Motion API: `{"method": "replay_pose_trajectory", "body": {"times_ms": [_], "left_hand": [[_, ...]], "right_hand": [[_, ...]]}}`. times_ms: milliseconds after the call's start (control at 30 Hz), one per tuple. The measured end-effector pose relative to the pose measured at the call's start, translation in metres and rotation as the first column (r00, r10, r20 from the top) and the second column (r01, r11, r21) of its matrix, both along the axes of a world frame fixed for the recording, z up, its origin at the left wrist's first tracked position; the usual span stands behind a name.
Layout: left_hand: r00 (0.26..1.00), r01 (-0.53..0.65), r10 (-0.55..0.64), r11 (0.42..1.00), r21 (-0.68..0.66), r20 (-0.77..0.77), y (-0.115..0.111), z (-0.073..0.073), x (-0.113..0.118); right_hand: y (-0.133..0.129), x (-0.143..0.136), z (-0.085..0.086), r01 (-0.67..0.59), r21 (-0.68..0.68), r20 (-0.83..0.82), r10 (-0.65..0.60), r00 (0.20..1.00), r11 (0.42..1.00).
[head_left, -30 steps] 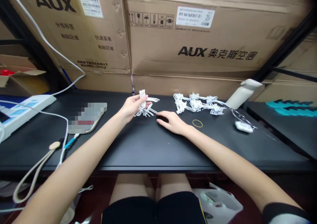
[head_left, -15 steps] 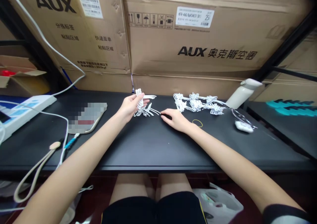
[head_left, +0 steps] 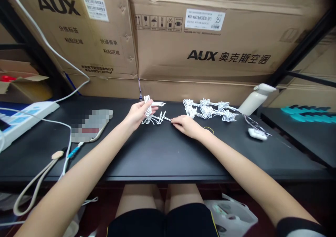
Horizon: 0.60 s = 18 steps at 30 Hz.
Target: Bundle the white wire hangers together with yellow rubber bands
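My left hand (head_left: pixel 139 114) grips a small bundle of white wire-like pieces (head_left: pixel 147 106) just above the black table, with some ends sticking out to the right past the fingers. Below and beside it, loose white pieces (head_left: pixel 159 119) lie on the table. My right hand (head_left: pixel 183 124) rests on the tabletop, its thumb and index finger pinched on the right end of one loose white piece. Several bundled white clusters (head_left: pixel 207 110) lie in two rows behind and to the right of that hand. A yellow rubber band (head_left: pixel 209 129) is partly behind my right wrist.
On the black table (head_left: pixel 157 160), a phone (head_left: pixel 93 125) with a cable and a power strip (head_left: pixel 28 121) are at left. A white bottle (head_left: pixel 256 99) and a white case (head_left: pixel 257 134) are at right. Large cardboard boxes (head_left: pixel 168 55) stand behind.
My right thumb and index finger have closed on a loose white piece, and some loose pieces have shifted slightly right. My left hand still holds its bundle in nearly the same place.
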<state>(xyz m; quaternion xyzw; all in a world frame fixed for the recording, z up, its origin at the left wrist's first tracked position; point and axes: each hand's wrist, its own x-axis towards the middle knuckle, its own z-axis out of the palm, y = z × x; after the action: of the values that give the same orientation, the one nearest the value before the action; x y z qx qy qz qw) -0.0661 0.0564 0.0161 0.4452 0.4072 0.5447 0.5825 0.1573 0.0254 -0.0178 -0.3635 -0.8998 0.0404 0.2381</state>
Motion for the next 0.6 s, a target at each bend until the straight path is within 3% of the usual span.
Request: {"method": "replay_pose_trajectory", "body": {"times_ms": [133,233,400,500,600], "left_hand": [[1.000,0.014,-0.014,1.000,-0.010,-0.011,-0.002,0.001,0.000],[0.981,0.187,-0.188,0.982,-0.035,-0.048,-0.007,0.003,0.001],[0.865,0.456,-0.462,0.887,-0.074,-0.196,-0.017,0.001,0.004],[0.817,0.493,-0.503,0.863,-0.109,-0.283,-0.020,0.000,0.006],[0.823,0.470,-0.481,0.876,-0.114,-0.303,-0.020,0.001,0.007]], "right_hand": [[0.004,0.001,-0.006,0.102,-0.040,-0.111,-0.106,0.988,0.994],[0.007,-0.003,-0.009,0.143,-0.051,-0.169,-0.149,0.974,0.988],[0.004,-0.007,-0.010,0.147,-0.083,-0.245,-0.163,0.956,0.986],[0.003,-0.006,-0.009,0.139,-0.125,-0.272,-0.168,0.947,0.982],[0.004,-0.004,-0.008,0.136,-0.157,-0.284,-0.177,0.942,0.978]]}}
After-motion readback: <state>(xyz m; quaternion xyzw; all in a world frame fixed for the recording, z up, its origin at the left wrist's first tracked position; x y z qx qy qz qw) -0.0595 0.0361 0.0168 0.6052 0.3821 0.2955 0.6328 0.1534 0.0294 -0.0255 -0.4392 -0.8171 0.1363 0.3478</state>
